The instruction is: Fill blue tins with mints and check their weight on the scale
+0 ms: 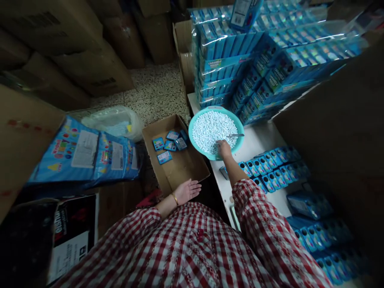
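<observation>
The right hand [224,149] is at the lower edge of a round turquoise plastic bowl [215,108], right of centre in the upper half of the frame. Its fingers are among small, pale, rounded pellets [210,126]; whether they grip any cannot be told. A slim metallic utensil [237,135] lies just above and to the right of this hand, its long axis running nearly level across the frame, its outer end over the bowl's right rim. The right hand is nearer to both utensil and pellets. The left hand [185,193], lower centre, is open, palm up and empty, beside the near edge of a shallow brown cardboard box [174,172] bearing small blue printed packs [170,145].
</observation>
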`<state>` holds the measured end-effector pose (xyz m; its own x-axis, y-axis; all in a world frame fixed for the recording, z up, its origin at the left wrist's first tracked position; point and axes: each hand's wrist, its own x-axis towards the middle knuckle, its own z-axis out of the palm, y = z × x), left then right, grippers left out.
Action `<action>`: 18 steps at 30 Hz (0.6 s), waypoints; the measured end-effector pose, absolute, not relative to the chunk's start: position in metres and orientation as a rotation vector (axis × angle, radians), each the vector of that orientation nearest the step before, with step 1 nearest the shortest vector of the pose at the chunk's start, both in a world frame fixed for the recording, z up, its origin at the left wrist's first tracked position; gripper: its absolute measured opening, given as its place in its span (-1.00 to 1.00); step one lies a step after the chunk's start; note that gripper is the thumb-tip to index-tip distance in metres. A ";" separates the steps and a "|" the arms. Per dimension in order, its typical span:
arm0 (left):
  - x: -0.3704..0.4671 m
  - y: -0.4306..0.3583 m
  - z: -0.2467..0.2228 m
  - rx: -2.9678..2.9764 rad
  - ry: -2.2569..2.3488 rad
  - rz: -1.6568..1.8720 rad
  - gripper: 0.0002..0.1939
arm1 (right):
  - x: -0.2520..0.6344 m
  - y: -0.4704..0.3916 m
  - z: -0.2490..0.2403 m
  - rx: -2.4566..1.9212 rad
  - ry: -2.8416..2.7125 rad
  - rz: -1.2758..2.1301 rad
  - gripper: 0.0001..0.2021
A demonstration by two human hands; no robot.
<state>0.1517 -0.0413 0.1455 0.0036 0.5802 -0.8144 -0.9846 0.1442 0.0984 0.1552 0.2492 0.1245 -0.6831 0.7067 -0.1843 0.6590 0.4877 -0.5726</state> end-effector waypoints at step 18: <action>0.179 0.083 0.184 -0.451 0.528 1.405 -0.71 | 0.257 0.134 0.200 -0.807 -2.685 0.817 -0.74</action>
<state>0.1790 0.0826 0.1843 0.0860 0.7996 -0.5943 -0.9931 0.1167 0.0133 0.2567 0.1345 0.2004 -0.8246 0.5636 0.0492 0.4407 0.6944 -0.5689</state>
